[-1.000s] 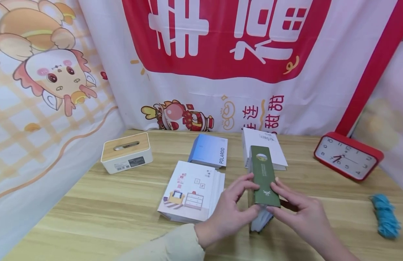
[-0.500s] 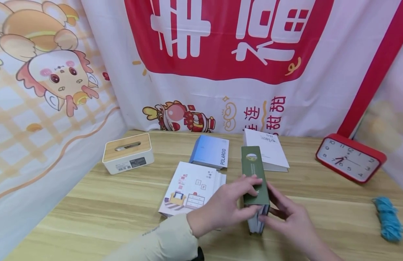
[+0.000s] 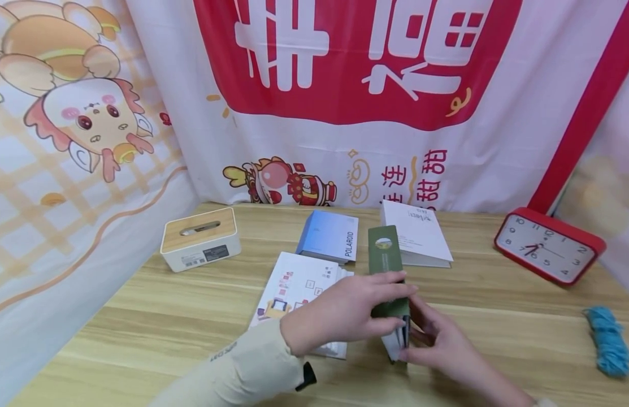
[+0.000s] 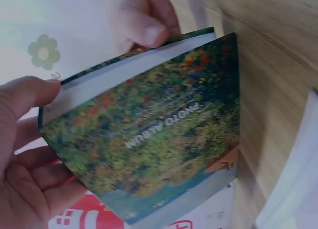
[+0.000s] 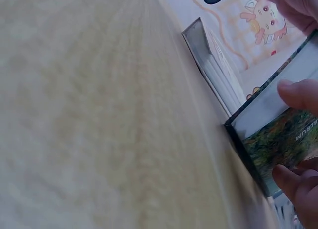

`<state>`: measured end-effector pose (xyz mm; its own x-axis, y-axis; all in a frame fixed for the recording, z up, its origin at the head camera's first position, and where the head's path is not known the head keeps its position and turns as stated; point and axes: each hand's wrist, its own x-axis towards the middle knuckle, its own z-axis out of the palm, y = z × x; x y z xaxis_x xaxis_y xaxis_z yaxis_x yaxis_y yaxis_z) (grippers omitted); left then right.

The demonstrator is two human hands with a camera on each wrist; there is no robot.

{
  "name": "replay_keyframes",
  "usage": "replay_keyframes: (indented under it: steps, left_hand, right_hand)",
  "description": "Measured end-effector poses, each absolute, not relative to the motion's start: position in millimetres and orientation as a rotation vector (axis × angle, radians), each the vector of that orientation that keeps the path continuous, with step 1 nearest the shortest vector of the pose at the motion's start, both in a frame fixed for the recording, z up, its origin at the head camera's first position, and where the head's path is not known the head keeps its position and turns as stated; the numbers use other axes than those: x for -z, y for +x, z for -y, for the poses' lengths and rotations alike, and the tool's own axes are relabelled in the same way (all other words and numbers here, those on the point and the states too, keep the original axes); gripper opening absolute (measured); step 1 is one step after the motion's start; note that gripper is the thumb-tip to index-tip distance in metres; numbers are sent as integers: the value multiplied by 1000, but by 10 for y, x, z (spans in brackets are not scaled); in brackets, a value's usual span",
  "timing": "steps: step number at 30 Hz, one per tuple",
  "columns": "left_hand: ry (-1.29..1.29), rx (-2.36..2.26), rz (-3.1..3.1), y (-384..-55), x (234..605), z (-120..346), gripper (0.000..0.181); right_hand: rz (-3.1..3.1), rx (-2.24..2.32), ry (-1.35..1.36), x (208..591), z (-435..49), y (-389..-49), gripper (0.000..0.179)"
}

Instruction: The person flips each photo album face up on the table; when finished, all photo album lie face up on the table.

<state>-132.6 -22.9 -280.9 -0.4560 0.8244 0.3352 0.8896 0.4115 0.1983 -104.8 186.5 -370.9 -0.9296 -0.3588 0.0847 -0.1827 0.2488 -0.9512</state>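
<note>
A photo album (image 3: 385, 251) stands on the table with its dark green spine upward. In the left wrist view the album's cover (image 4: 149, 134) shows a painted garden and the words PHOTO ALBUM. My left hand (image 3: 352, 305) grips the album across the spine, fingers over the top and thumb at the near end. From the other side my right hand (image 3: 438, 339) holds the lower near corner; in the right wrist view its thumb lies over the page ends of the album (image 5: 263, 144) and its fingertips are on the cover.
Left of the hands lies a white album (image 3: 283, 282) with drawn furniture, partly covered by my left arm. Behind are a blue POLAROID album (image 3: 332, 237) and a white album (image 3: 421, 240). Further out are a tissue box (image 3: 199, 243), a red clock (image 3: 540, 249) and blue yarn (image 3: 609, 342).
Both hands have moved left with the green-spined photo album, bringing it closer to the white drawn-furniture album. My left fingers now reach farther across the spine.
</note>
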Motion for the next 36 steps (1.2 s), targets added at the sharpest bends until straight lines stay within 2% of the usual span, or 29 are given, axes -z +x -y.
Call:
replay_keyframes:
  steps: [7, 16, 29, 36]
  left_hand:
    - [-1531, 330, 2459, -1333, 2758, 223, 36]
    - [-1593, 408, 2261, -1381, 2782, 259, 27]
    - [-1498, 730, 2127, -1310, 3048, 269, 25]
    - [-1496, 883, 2179, -1288, 3201, 257, 25]
  right_hand:
    - [-2353, 1776, -536, 3798, -1845, -1065, 98]
    - [-2578, 1633, -525, 3747, -1890, -1026, 72]
    - [-2787, 1471, -456, 3616, -2168, -941, 48]
    - [-2816, 1344, -463, 3569, -2324, -985, 44]
